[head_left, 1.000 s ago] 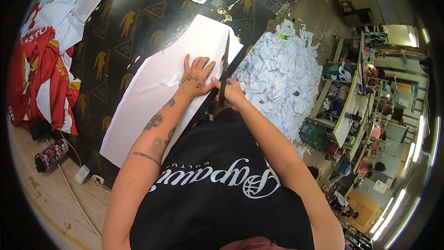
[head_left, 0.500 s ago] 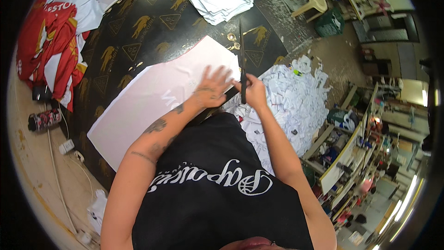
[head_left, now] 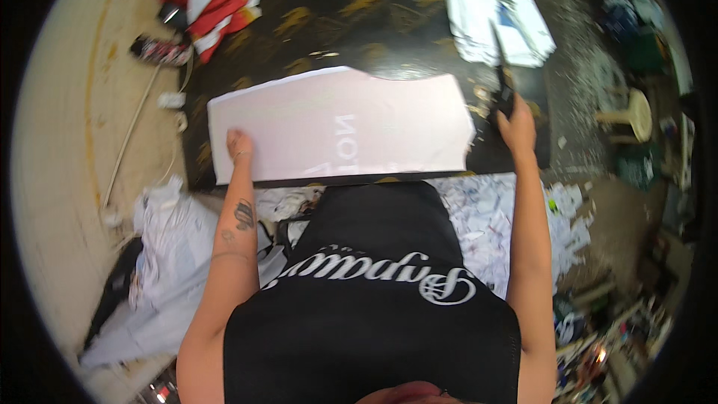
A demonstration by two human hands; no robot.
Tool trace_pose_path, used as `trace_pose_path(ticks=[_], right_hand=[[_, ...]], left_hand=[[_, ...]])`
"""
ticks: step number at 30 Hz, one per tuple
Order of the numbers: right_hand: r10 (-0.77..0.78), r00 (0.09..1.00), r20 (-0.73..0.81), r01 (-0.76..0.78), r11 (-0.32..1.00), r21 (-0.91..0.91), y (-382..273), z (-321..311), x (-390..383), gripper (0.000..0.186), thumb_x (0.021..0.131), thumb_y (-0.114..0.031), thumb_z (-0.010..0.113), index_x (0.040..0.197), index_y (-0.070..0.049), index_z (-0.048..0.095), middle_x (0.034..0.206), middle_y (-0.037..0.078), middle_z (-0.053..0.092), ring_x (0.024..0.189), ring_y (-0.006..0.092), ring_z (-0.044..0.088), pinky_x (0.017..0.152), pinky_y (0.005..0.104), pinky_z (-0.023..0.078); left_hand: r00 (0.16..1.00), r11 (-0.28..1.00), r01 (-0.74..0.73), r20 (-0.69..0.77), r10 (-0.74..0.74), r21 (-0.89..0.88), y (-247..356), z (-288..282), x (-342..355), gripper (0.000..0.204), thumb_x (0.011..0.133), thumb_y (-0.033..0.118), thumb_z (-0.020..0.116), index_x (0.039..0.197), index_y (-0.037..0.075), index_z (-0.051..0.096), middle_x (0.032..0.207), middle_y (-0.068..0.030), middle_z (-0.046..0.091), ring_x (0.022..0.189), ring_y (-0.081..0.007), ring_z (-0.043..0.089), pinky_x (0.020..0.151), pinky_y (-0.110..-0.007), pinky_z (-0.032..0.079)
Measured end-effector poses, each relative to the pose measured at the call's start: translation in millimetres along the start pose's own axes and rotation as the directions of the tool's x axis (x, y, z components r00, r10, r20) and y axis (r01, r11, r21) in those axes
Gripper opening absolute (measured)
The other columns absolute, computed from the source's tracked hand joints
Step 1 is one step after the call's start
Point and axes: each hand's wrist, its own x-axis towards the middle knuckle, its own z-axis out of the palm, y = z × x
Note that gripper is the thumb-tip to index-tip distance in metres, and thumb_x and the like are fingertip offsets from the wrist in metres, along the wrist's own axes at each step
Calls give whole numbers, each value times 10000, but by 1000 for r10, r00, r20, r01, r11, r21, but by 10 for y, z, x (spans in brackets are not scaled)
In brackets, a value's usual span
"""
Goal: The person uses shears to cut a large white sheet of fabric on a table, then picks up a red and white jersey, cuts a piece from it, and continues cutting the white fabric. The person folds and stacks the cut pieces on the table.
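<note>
Two hands: left hand (head_left: 238, 147) flat on cut white sheet (head_left: 336, 127), right hand (head_left: 516, 123) beside it gripping scissors (head_left: 499, 67); cutting looks finished.

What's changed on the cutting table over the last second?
The right hand has lifted the scissors off the white sheet and swung them out to the right, past its edge. The left hand has slid from beside the scissors to the sheet's left end. The sheet stays flat on the dark table, pressed by the left hand.
</note>
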Motion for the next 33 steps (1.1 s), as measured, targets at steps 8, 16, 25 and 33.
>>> trace_pose_path(ticks=[8,16,25,33], right_hand=[[-299,939,172,326,933,-156,-894,322,-946,501,908,-278,757,1329,-30,650,1355,234,598,1289,434,524,1092,500,435],[-459,510,727,-682,300,667,-1755,334,-362,788,1019,-539,613,1616,-85,373,1334,168,658,1218,253,636,1063,423,493],[209,870,447,55,859,-509,-1430,-112,-358,535,886,-134,616,1414,-69,565,1399,296,597,1290,451,587,1027,575,502],[-941,172,291,963,223,151,-3175,1365,124,292,881,-154,664,1123,-261,788,1335,63,659,1349,325,512,1104,521,424]], left_hand=[[977,972,204,-83,-195,114,-1622,-235,-194,371,919,342,688,1249,174,716,1203,-168,721,1153,-394,666,1023,-474,506],[572,403,-472,75,817,-784,1626,-742,-1898,551,870,192,814,1375,57,640,1275,-155,667,1137,-239,668,903,-366,559],[710,972,-163,663,235,-171,975,-115,-1651,464,831,484,781,955,38,746,994,-199,767,975,-366,746,883,-452,584],[594,635,-449,321,738,-628,1448,-247,-1970,295,981,153,598,1211,-25,548,1145,-265,599,1125,-445,589,1012,-487,459]])
